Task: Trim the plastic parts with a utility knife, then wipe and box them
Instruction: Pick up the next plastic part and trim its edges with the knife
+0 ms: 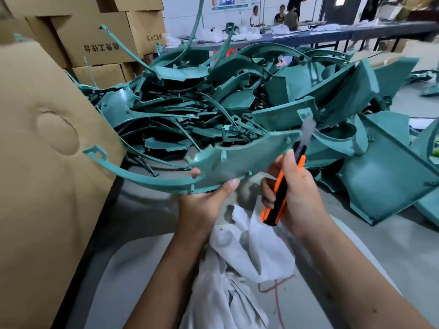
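While my left hand grips the light, springy plastic part at its wide middle, my right hand clasps the knife, trimming its edge.

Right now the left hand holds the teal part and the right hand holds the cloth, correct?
Not quite. In the head view the left hand holds the teal part, but the right hand holds the knife. The cloth lies below the hands, unheld.

We're looking from a single head-worn wide-angle camera, tilted forward and down, close over the left hand and right hand, with the heaped counter just beyond.
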